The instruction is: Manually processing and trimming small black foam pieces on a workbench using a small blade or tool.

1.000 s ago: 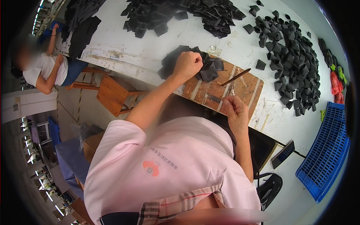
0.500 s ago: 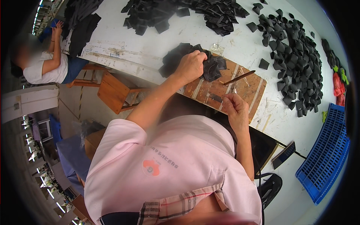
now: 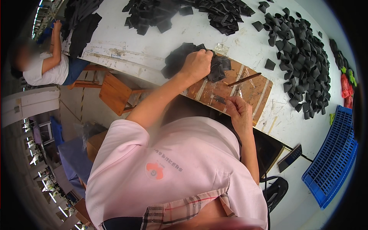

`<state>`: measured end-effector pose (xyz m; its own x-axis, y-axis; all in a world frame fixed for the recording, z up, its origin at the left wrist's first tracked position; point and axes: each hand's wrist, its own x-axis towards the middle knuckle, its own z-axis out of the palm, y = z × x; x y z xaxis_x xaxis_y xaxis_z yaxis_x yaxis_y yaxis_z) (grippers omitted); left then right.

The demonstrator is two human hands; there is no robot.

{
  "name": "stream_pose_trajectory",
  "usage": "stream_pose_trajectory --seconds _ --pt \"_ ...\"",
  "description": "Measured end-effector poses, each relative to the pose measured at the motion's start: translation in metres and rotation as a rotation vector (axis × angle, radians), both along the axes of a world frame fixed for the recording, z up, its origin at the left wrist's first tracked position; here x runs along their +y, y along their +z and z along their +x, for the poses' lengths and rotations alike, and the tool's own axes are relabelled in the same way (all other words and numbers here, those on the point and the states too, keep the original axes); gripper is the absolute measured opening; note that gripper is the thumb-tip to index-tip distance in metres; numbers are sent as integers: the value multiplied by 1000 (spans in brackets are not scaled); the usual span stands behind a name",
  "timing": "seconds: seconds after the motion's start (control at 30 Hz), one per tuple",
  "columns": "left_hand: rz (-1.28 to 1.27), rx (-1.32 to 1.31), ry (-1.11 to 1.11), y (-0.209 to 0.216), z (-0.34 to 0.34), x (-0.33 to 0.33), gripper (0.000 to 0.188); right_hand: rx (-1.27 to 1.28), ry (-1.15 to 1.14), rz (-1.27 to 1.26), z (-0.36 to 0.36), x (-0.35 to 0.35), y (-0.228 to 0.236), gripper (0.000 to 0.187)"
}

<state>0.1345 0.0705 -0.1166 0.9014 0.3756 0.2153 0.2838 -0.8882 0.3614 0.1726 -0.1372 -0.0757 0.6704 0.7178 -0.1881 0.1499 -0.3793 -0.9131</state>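
Note:
My left hand (image 3: 196, 66) is curled over a pile of black fabric pieces (image 3: 177, 60); its fingertips are closed at the pile's right side, where the piece between them is mostly hidden. The pile overlaps the left part of a brown wooden board (image 3: 203, 90) striped with pale tape. My right hand (image 3: 240, 110) is at the board's near edge, thumb and fingers pinched together; whatever they hold is too small to make out. Beyond it, a dark, slender, pointed stick (image 3: 244, 79) lies slantwise. A small dark scrap (image 3: 219, 99) is on the board, left of my right fingertips.
Folded black pieces (image 3: 303, 61) are spread across the table's right side. Two more black heaps (image 3: 151, 17) lie at the back. A blue plastic crate (image 3: 330, 157) stands at right, a phone-like black device (image 3: 289, 158) nearer. A co-worker (image 3: 46, 63) sits far left beside a wooden stool (image 3: 115, 94).
My left hand has shifted very slightly over the pile, its fingers still closed. My right hand has moved a little left and stays pinched. The co-worker's raised arm has moved.

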Motion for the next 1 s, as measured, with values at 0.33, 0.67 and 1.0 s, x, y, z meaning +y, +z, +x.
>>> stream_pose_trajectory --seconds 0.33,0.67,1.0 --pt "-1145 -175 89 74 -33 -19 12 -11 -134 221 -5 2 35 16" --pt "-1459 -115 -128 103 -41 -86 12 655 -254 516 -2 -6 51 16" --pt "-1641 -170 -125 115 -35 -100 19 807 -351 664 3 -18 60 13"
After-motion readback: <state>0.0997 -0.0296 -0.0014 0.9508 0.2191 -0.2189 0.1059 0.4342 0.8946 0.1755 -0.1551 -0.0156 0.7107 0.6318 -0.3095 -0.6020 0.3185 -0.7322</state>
